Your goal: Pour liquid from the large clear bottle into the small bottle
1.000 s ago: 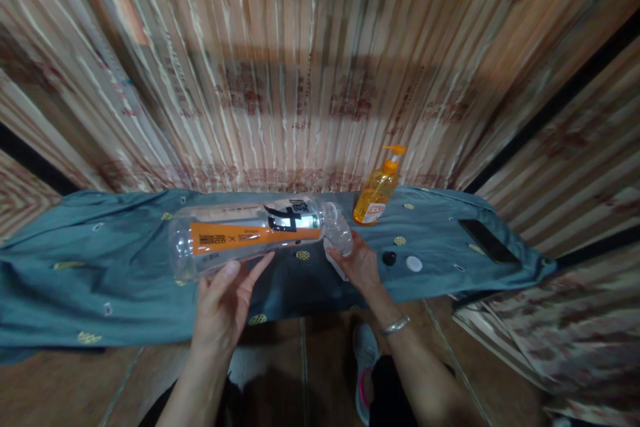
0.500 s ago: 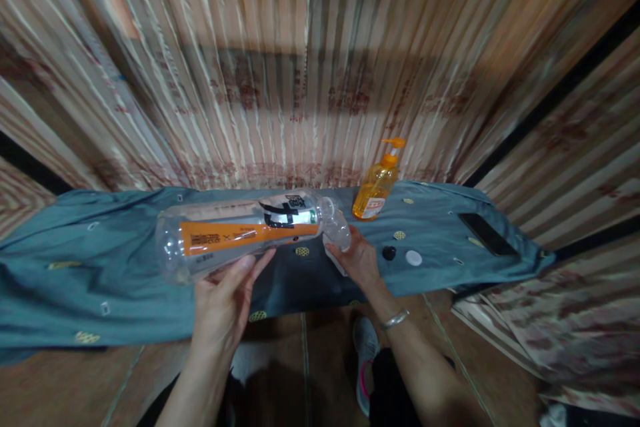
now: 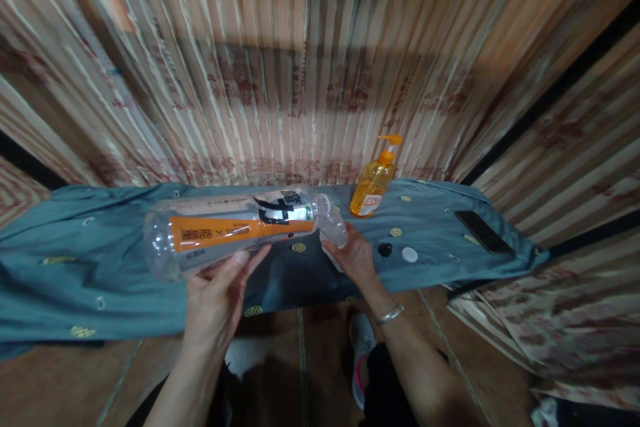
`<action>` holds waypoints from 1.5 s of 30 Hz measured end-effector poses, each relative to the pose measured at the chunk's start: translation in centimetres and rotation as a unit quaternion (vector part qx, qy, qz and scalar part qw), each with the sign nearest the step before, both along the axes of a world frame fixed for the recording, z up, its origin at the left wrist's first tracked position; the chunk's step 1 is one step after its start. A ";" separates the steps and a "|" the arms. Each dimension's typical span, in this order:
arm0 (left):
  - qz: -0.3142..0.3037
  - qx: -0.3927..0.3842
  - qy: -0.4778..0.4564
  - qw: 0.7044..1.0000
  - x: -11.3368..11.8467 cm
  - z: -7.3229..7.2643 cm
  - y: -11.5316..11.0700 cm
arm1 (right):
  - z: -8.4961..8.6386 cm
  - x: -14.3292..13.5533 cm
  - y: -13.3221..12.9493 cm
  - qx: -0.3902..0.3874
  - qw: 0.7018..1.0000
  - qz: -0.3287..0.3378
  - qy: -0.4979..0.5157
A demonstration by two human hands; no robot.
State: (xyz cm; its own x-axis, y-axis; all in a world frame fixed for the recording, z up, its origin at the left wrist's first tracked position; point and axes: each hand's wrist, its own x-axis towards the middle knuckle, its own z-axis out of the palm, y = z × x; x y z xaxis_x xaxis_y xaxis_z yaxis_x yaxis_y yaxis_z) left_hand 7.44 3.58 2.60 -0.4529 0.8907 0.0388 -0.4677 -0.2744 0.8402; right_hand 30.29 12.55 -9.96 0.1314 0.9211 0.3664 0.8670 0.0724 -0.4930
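Observation:
My left hand [image 3: 216,293] is closed from below around a large clear plastic bottle [image 3: 215,232] with an orange label and dark print. The bottle lies nearly level above the cloth, its neck pointing right. At that neck, my right hand [image 3: 356,255] grips a small clear, rounded plastic piece [image 3: 334,228]; whether it touches the bottle's mouth I cannot tell. Below it, a whitish thing [image 3: 332,257] shows by my right fingers, mostly hidden. No liquid is visible in the large bottle.
An orange pump bottle [image 3: 371,187] stands behind my right hand on the teal cloth [image 3: 120,300]. A black cap [image 3: 385,249] and a white cap [image 3: 410,254] lie to the right, with a dark phone [image 3: 483,231] farther over. A pleated curtain [image 3: 260,80] hangs behind.
The whole scene has shifted slightly left and up in view. Both hands keep their holds, and the large bottle stays nearly level with its neck at the clear piece.

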 end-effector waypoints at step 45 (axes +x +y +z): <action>0.013 -0.002 0.012 1.000 0.1 0.2 0.1 | 0.2 0.1 -0.1 -0.006 1.000 0.017 -0.019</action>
State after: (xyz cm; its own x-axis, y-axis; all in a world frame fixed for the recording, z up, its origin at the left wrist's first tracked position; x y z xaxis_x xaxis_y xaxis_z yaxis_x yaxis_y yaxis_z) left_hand 7.49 3.70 2.83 -0.4749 0.8788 0.0470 -0.4402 -0.2835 0.8520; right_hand 30.41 12.43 -9.72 0.0861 0.9289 0.3603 0.8820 0.0971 -0.4611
